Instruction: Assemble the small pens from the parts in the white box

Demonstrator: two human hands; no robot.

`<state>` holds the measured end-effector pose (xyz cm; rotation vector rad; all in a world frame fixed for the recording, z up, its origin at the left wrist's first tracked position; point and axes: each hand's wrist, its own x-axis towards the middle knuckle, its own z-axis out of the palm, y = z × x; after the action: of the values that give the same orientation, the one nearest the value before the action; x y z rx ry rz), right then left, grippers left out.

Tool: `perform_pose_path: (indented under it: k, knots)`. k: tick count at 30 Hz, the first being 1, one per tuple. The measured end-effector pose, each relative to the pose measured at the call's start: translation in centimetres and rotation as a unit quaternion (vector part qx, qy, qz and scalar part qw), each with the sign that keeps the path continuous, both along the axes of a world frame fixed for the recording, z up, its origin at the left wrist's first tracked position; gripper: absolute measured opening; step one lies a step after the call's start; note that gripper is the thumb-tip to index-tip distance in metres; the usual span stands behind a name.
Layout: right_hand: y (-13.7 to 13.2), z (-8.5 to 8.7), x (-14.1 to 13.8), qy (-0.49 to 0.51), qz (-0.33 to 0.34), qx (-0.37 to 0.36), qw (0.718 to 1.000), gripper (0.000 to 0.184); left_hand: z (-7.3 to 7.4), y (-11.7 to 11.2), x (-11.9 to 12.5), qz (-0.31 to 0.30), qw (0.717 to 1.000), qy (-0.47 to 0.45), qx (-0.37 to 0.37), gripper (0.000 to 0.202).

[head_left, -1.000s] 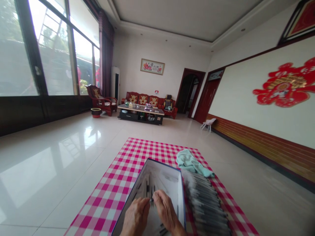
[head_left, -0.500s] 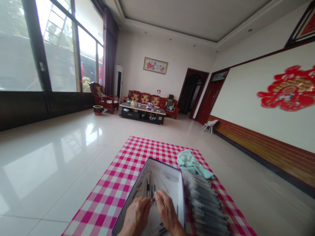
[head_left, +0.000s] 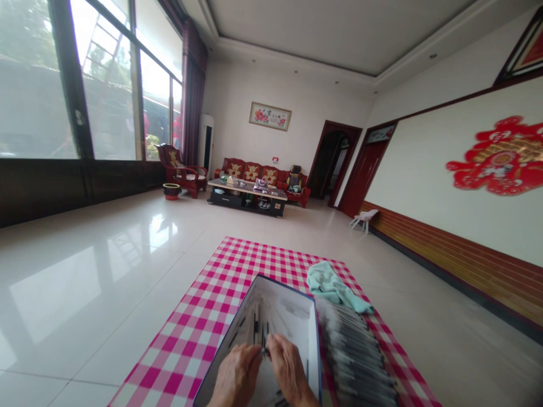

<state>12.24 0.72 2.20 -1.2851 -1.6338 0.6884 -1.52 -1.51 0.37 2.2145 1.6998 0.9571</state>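
My left hand [head_left: 235, 376] and my right hand [head_left: 291, 373] meet at the bottom edge over an open blue-rimmed box [head_left: 305, 308] with a white inside. Their fingertips are pinched together on a small dark slender thing [head_left: 263, 351] that I cannot name. More thin dark sticks [head_left: 255, 325] lie loose in the box. The box rests on a pink-and-white checked cloth [head_left: 220, 294] spread on the floor.
A row of several grey tools [head_left: 360, 356] lies to the right of the box, and a crumpled mint-green cloth [head_left: 331, 285] beyond it. Glossy white tiles surround the checked cloth. A coffee table [head_left: 246, 198], red sofa and armchair stand far off. Windows on the left.
The view has shifted slightly, so the room sits a little lower and to the right. My hands stay pinched together over the box, a touch nearer the bottom edge.
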Motion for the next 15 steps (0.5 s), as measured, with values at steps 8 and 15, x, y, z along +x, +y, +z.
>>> perform_pose_path:
  k: [8,15]
  knots:
    - [0.2,-0.5,0.1,-0.069,0.039,0.006,0.997,0.033,-0.1,0.1,-0.1,-0.008,1.000,0.005,-0.005,0.026]
    - [0.3,-1.0,0.1,-0.057,0.011,-0.004,0.998,0.037,-0.5,0.3,-0.2,-0.019,1.000,0.009,-0.007,0.025]
